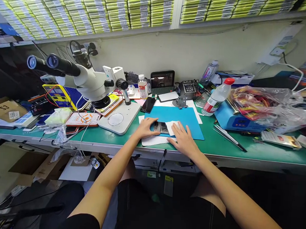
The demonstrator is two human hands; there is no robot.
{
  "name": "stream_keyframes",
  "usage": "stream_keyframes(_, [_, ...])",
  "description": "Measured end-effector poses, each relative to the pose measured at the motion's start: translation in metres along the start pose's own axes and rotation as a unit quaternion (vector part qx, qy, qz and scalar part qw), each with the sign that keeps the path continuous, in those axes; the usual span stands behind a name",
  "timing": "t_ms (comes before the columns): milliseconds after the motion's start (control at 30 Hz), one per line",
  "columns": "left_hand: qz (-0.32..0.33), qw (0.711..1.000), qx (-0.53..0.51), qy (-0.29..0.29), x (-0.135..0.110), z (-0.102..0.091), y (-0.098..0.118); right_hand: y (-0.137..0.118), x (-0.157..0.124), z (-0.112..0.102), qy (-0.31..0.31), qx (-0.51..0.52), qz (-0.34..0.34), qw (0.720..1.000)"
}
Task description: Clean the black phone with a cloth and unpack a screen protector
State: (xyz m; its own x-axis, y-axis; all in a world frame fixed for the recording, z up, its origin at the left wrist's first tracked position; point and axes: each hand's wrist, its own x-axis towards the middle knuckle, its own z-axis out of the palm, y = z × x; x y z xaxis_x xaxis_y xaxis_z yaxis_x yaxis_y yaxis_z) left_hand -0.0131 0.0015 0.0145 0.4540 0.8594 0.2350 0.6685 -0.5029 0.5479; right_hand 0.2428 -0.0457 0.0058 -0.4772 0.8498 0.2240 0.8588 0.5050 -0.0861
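Note:
On a blue mat (193, 120) lies a dark flat device (160, 128), phone-like, with a shiny surface; its exact kind is unclear. My left hand (145, 128) curves around its left end, thumb at the near edge and fingers at the far edge. Pressed against its right part is a white wipe (169, 126), under the fingertips of my right hand (184, 138). The right fingers are somewhat spread over the wipe and hide part of it. White paper (154, 141) sticks out below the mat's near edge.
A microscope (90, 80) stands left on its pale base (120, 121). Behind the mat are a black phone (148, 104), a small bottle (142, 86) and a screen (162, 79). To the right are a red-capped bottle (216, 99), tweezers (230, 137) and a blue machine (235, 117).

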Motion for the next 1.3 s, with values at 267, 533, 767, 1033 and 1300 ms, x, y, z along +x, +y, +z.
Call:
stream_keyframes(267, [-0.016, 1.0, -0.003, 0.004, 0.001, 0.001, -0.001, -0.001, -0.002, -0.004, 0.02, -0.009, -0.011, 1.0])
stream_keyframes(533, [-0.008, 1.0, -0.002, -0.005, 0.001, 0.001, -0.004, 0.005, 0.02, -0.011, -0.029, 0.043, -0.097, 0.994])
stream_keyframes(767, [-0.014, 1.0, -0.005, -0.005, 0.001, -0.001, -0.004, 0.008, 0.023, -0.011, 0.049, 0.057, -0.061, 0.995])
stream_keyframes(1033, [-0.016, 1.0, 0.004, -0.007, 0.0, -0.001, 0.0, 0.009, 0.026, -0.008, 0.041, 0.059, -0.064, 0.995])
stream_keyframes(1300, [-0.006, 0.998, 0.06, -0.016, -0.003, 0.005, 0.006, 0.013, 0.023, -0.005, 0.044, 0.086, -0.136, 0.986])
